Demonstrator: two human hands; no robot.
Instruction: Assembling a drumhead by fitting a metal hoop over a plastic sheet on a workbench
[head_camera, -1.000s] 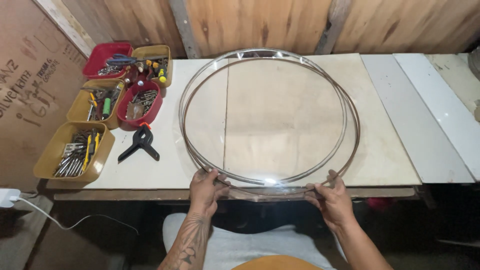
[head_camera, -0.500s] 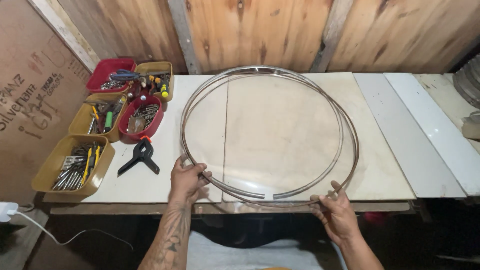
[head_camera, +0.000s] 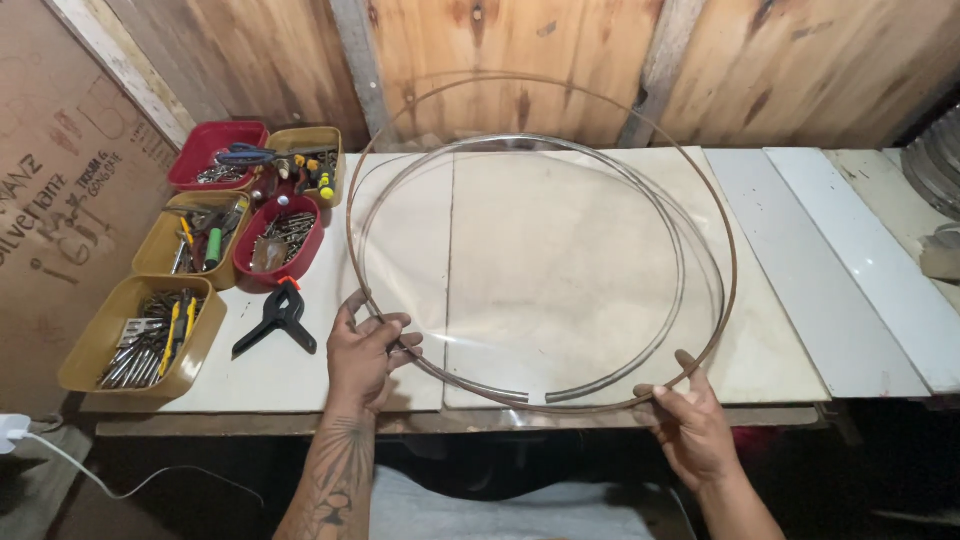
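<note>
Trays of small tools grouped at the left end of the table: five counted, three yellow and two red, filled with bits, screwdrivers and pliers too small to sort. Black spring clamp lying flat just right of the nearest yellow tray, close beside the left hand but not touching it. White cable trailing at the lower left, its plug cut off by the frame edge. Cardboard sheet leaning at far left. Grey objects at the right edge, cropped and not identifiable.

Two rings in hand. Outer metal hoop tilted, far edge lifted above the table against the wooden wall, near edge low at the table front. Inner metal band open-ended, with a gap at the near side, lying within the hoop. Transparent round sheet inside the rings, visible only by glare; edge hard to trace.

Left hand closed around both rings at the left near side, fingers curled over the metal, thumb up along the hoop. Right hand pinching the hoop at the right near side, thumb on top, fingers beneath and partly hidden. Both forearms cut off at the bottom edge.
</note>
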